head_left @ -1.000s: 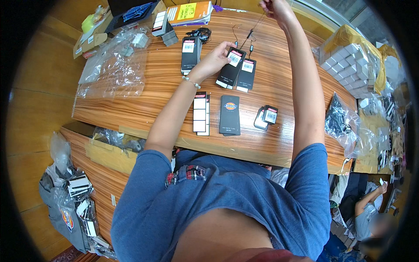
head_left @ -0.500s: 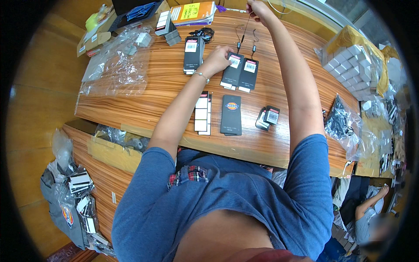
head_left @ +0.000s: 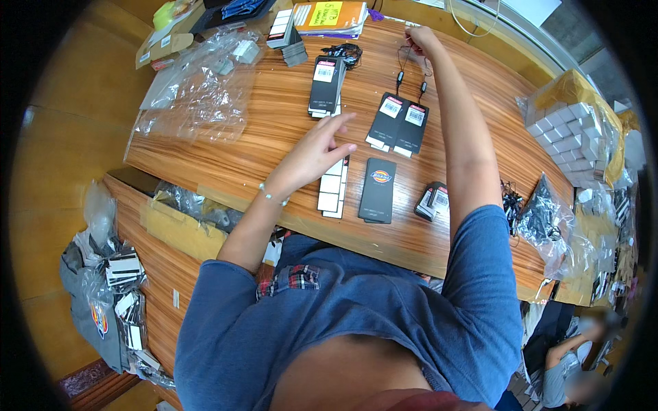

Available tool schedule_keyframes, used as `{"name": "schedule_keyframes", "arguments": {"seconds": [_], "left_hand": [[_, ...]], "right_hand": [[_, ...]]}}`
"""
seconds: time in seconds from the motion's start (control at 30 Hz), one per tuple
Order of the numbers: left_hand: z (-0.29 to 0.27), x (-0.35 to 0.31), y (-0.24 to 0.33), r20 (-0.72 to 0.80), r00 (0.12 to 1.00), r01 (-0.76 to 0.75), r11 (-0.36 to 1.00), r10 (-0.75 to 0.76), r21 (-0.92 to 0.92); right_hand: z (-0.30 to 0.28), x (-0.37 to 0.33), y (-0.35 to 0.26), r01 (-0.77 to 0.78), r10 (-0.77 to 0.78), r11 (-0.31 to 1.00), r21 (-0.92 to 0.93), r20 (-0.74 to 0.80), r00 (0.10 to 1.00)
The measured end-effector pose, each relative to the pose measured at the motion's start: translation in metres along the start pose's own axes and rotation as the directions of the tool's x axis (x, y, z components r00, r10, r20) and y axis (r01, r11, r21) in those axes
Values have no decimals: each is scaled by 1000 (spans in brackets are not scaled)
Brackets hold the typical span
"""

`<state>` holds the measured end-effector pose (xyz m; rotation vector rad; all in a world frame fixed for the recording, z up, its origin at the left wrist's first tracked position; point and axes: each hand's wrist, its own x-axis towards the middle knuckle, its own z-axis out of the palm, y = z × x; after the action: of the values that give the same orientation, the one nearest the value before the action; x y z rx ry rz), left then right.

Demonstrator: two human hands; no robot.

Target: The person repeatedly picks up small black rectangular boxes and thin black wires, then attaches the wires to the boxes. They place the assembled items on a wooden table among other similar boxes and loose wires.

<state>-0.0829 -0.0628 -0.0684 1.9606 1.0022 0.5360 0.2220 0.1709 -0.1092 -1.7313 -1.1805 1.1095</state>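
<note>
My left hand (head_left: 312, 156) hovers over white-label cards (head_left: 332, 188), its fingers apart and nothing in them. At the far side of the table, my right hand (head_left: 423, 41) has its fingers closed at the end of a black hang-tag string (head_left: 401, 61). Two black hang tags (head_left: 383, 122) (head_left: 410, 129) lie side by side below it, each with a barcode sticker and a string. A small pile of black tags with an oval logo (head_left: 378, 190) lies nearer to me. Small dark rounded tags (head_left: 432, 201) sit to its right, beside my right forearm.
A stack of black tags (head_left: 325, 85) lies beyond my left hand, with bunched black strings (head_left: 345, 53) behind it. Stacked cards (head_left: 286, 38), a notebook (head_left: 330, 18) and a clear plastic bag (head_left: 199, 89) are farther back. At right stand bagged white boxes (head_left: 565, 133) and a bag of black strings (head_left: 545, 219).
My left hand has left the hang tag and come nearer to me and left, its fingers opening. My right hand has lowered slightly; the whole view has shifted.
</note>
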Motion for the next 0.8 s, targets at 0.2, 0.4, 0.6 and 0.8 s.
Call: {"name": "schedule_keyframes", "arguments": {"seconds": [0.2,0.4,0.6,0.8], "left_hand": [[-8,-24,-40,-21,1000,-2,993,4,116],[-4,-31,-40,15,996,85,984,-88,158],[-2,-33,-48,-25,999,-41,984,46,171],[-3,-34,-41,-91,990,-67,939,103,337]], "right_hand": [[4,-4,19,173,-177,984,-40,-178,968],[1,-139,7,607,-592,769,-201,134,794],[44,-299,36,504,-383,559,-659,334,861],[42,-324,46,431,-441,558,-709,187,878]]}}
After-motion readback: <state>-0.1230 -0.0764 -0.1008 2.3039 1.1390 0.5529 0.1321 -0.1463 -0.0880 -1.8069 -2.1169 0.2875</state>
